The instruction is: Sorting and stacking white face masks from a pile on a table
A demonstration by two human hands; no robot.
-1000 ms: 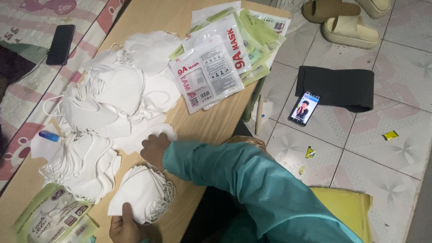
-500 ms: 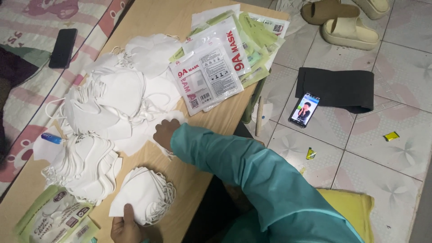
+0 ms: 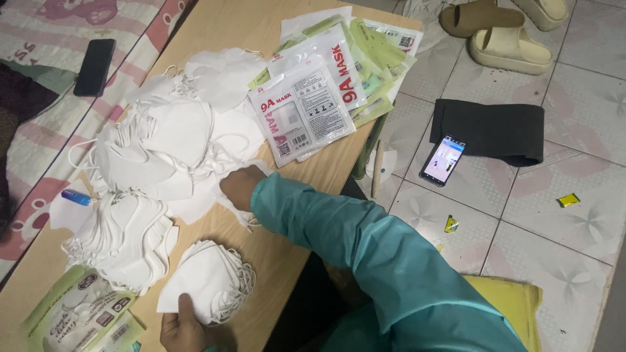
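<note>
My right hand [image 3: 240,186], in a teal sleeve [image 3: 352,241], reaches across the wooden table [image 3: 228,19]. It closes on a white mask [image 3: 244,215] at the near edge of a big loose pile of white masks [image 3: 169,137]. My left hand [image 3: 182,329] sits at the bottom edge. Its thumb presses on a fanned stack of folded white masks [image 3: 208,287], which it holds down on the table. Another heap of masks [image 3: 124,238] lies to the left of that stack.
White mask pouches with red print [image 3: 303,117] and green pouches [image 3: 378,58] lie at the table's far end, with more green packs [image 3: 78,316] at bottom left. A blue marker [image 3: 77,197], a black phone [image 3: 94,65], a lit phone [image 3: 443,160], black cloth [image 3: 489,130] and slippers [image 3: 508,45] are around.
My right hand has moved up from beside the fanned stack to the edge of the big pile and closed on a mask. My left hand has stayed on the stack.
</note>
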